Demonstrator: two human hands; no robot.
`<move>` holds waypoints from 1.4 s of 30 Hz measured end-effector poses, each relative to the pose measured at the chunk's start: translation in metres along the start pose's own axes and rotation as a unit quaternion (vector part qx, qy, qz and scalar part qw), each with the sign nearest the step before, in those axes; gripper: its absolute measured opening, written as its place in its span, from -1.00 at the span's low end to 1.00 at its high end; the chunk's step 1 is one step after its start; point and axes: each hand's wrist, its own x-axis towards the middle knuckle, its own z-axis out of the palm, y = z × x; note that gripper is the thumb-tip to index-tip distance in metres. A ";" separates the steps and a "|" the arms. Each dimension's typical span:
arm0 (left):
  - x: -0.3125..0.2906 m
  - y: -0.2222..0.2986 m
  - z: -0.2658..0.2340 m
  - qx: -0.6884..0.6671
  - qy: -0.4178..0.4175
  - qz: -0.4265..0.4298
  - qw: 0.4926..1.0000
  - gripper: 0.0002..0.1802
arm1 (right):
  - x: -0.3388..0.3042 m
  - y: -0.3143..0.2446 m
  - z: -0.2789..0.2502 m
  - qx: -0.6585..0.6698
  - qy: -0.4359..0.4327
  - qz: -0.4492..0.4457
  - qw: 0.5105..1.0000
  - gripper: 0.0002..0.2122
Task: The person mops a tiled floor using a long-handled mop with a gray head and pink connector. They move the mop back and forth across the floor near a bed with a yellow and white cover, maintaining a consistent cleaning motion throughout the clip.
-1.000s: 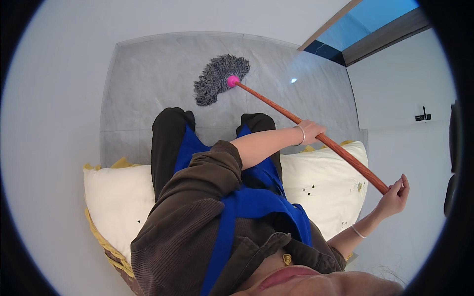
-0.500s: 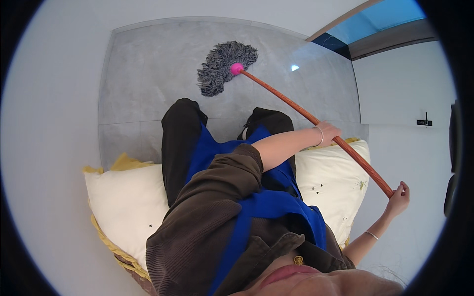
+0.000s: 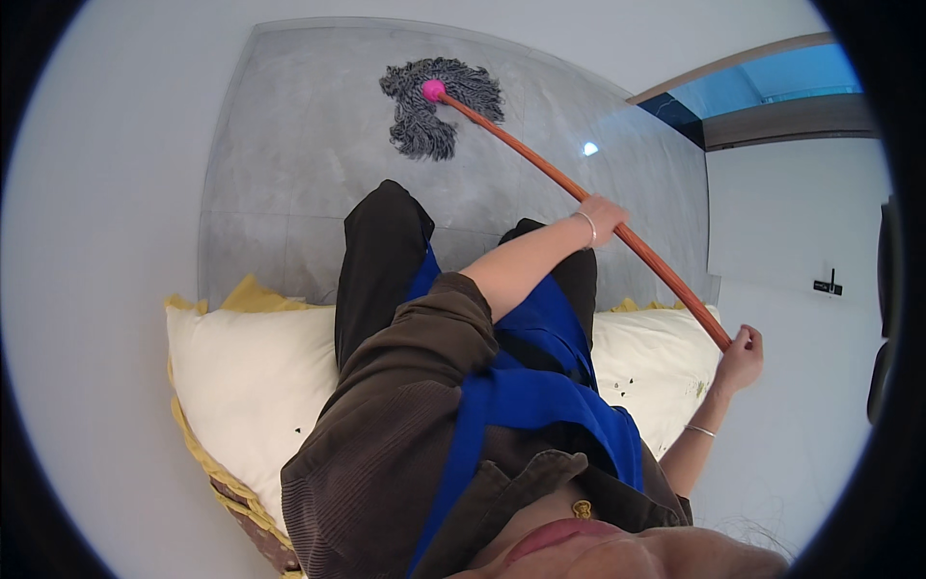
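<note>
In the head view, the mop head [image 3: 465, 85] lay near the floor's [image 3: 299, 154] far edge, its pink joint [image 3: 433, 91] shifted toward the far left corner, apparently mid-stroke. The left hand [image 3: 603, 218] clamped the handle [image 3: 667, 276] midway; the right hand's [image 3: 742, 360] fingers curled around its near end.

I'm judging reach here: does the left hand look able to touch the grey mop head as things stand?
Probably not: the left hand grips the handle midway, and the mop head lies beyond the knees.
</note>
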 end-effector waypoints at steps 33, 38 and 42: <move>-0.146 -0.106 -0.144 0.183 0.225 -0.151 0.945 -0.84 | -0.082 -0.167 0.019 0.505 0.014 -0.434 0.746 -0.82; -0.117 -0.042 -0.108 0.135 0.207 -0.217 0.944 -0.86 | -0.048 -0.108 0.007 0.525 0.102 -0.315 0.784 -0.83; -0.088 0.012 -0.075 0.139 0.213 -0.199 0.947 -0.90 | -0.022 -0.068 -0.002 0.642 0.130 -0.118 0.746 -0.78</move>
